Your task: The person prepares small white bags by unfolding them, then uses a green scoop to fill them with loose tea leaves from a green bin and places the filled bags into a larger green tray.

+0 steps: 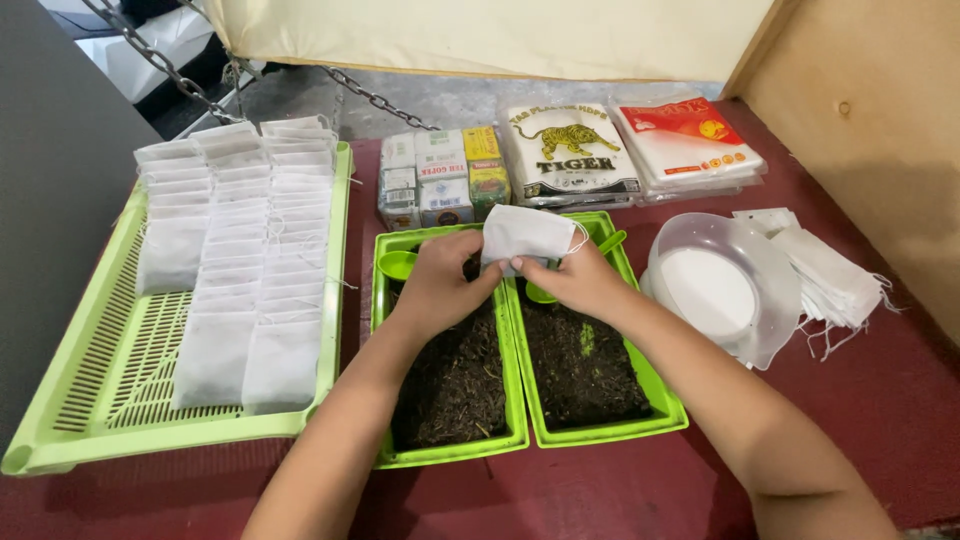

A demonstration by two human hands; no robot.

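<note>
My left hand (pixel 437 285) and my right hand (pixel 577 280) both pinch one small white drawstring bag (pixel 524 233), held above two green trays. The left tray (pixel 448 452) and the right tray (pixel 610 430) each hold dark loose leaves. A green scoop (pixel 398 264) lies at the far end of the left tray, just left of my left hand. Another green scoop (pixel 610 241) pokes out behind my right hand in the right tray.
A large green slotted tray (pixel 95 395) at the left carries rows of filled white bags (pixel 245 250). Small boxes (pixel 440 178) and flat plastic packets (pixel 570 150) lie at the back. A clear plastic bowl (pixel 722 285) and a pile of empty white bags (pixel 835 280) sit at the right.
</note>
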